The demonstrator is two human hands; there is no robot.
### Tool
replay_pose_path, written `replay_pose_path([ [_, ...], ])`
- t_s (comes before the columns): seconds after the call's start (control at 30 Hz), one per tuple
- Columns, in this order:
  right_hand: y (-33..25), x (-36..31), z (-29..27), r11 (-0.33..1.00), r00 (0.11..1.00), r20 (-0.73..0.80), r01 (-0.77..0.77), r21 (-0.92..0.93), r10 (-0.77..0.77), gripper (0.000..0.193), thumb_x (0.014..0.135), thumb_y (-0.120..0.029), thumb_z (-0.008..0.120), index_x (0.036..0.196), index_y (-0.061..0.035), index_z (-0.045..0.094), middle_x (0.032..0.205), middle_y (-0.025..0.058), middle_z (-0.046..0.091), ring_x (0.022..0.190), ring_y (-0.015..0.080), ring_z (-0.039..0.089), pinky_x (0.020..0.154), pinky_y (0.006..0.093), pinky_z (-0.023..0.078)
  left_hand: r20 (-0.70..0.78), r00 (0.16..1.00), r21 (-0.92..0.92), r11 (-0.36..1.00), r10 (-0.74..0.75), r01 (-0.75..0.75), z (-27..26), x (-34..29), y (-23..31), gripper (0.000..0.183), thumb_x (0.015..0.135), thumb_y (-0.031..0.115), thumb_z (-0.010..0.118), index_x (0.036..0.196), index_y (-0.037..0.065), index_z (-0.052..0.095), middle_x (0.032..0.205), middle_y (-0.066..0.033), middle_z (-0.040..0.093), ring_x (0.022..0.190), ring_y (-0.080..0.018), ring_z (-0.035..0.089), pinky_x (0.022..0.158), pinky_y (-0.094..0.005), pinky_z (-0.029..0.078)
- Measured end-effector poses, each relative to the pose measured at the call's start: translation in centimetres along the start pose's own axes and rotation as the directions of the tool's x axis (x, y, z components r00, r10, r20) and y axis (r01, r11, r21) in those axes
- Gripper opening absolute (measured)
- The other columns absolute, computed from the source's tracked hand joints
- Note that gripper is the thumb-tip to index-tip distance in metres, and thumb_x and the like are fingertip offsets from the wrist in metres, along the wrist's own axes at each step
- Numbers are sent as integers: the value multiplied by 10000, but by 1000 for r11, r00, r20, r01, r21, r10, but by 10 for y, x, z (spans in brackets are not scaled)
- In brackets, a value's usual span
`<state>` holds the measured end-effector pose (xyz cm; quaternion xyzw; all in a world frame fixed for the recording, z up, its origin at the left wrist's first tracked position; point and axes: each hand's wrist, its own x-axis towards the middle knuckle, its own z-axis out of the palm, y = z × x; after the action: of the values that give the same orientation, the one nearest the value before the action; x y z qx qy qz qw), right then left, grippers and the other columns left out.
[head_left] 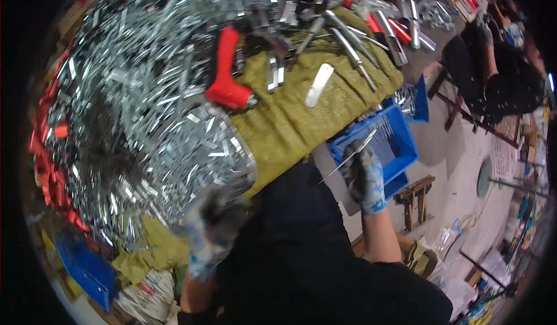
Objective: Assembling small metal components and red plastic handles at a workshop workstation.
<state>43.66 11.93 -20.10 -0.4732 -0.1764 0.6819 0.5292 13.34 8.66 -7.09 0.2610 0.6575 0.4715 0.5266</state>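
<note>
Olive cloth borders heaped metal pieces; right hand curls fingers round rod, left hand too blurred to tell

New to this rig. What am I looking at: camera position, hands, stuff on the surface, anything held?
No machine here: one picture, from a fisheye camera on a person's head, looking down, so edges bend. The gloved hands are the wearer's own. The right hand holds a thin metal rod by a blue bin. The left hand is blurred near a heap of shiny metal pieces; whether it holds anything is unclear. Beside the heap lie a red L-shaped object and yellow-green cloth with a pale strip on it.
</note>
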Motion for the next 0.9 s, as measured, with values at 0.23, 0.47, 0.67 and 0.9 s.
replay_pose_path([
  [0.23,-7,-42,185,973,937,328,-47,-227,122,377,898,-341,669,1068,-13,593,941,44,634,858,120,598,766,272,495,262,949,302,919,176,-254,-11,-12,39,264,842,200,687,1012,1,652,869,-108,692,755,-203,671,706,-315,519],
  [0.47,12,-51,220,915,888,456,140,-377,53,301,914,-263,637,1068,-9,588,896,40,625,781,123,609,702,279,514,71,934,499,798,351,-338,-80,-26,21,343,780,230,734,1013,-9,655,855,-176,688,808,-267,682,750,-335,515],
  [0.67,-18,-28,250,873,899,272,412,-262,-343,277,910,-262,644,1095,-74,558,945,56,637,778,105,579,611,235,462,53,823,509,693,566,-510,-132,-37,19,194,802,143,696,916,-10,658,742,-152,636,658,-297,647,609,-342,505],
  [0.9,8,-32,261,951,919,341,263,-160,-197,231,925,-253,631,1081,-105,546,904,41,614,723,109,570,574,217,440,95,857,510,714,507,-479,-155,-38,22,170,812,162,655,862,0,643,662,-160,609,614,-294,643,586,-353,483],
])
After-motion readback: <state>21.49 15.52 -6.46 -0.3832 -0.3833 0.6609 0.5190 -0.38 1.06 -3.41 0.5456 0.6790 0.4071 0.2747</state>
